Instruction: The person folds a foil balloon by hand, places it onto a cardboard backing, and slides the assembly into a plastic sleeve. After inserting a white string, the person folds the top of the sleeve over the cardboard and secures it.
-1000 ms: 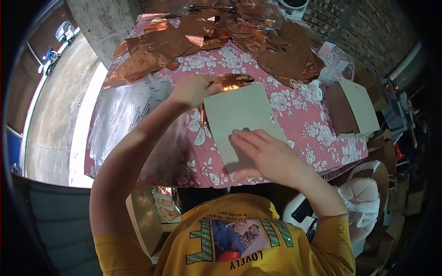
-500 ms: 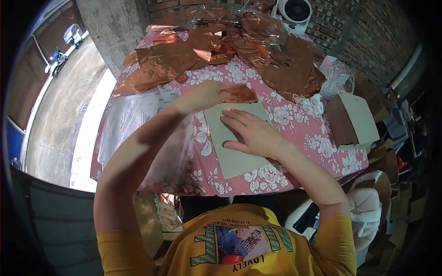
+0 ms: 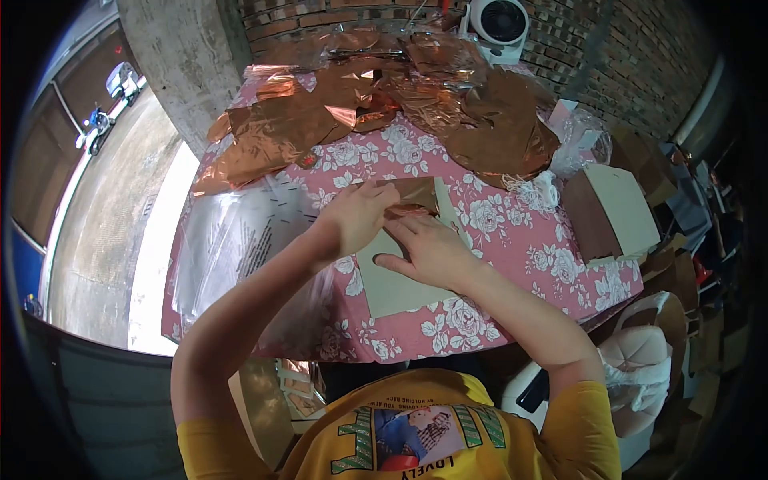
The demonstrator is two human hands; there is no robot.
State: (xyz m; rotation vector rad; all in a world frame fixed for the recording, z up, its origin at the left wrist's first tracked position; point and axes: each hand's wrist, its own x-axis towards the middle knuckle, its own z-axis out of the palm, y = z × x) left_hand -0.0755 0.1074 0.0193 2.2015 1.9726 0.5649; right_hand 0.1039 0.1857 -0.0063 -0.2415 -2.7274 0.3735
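A pale cardboard sheet (image 3: 400,298) lies on the flowered tablecloth before me. Over its upper part rests a shiny copper-coloured foil piece (image 3: 420,192), folded down flat. My left hand (image 3: 358,214) is at the foil's left side, its fingers bent and pressed together on it; the fingertips are partly hidden. Just below and to the right, my right hand (image 3: 432,252) lies flattened on the card, thumb spread, fingertips touching the foil's lower edge.
Large copper foil shapes (image 3: 276,132) cover the back of the table. Clear plastic bags (image 3: 228,248) lie at the left. To the right are white string (image 3: 538,192) and a stack of cards (image 3: 616,212). A white fan (image 3: 498,28) stands at the back.
Both hands have come closer together, the left moving down toward me. The foil, formerly at the card's top edge, now lies over its upper part.
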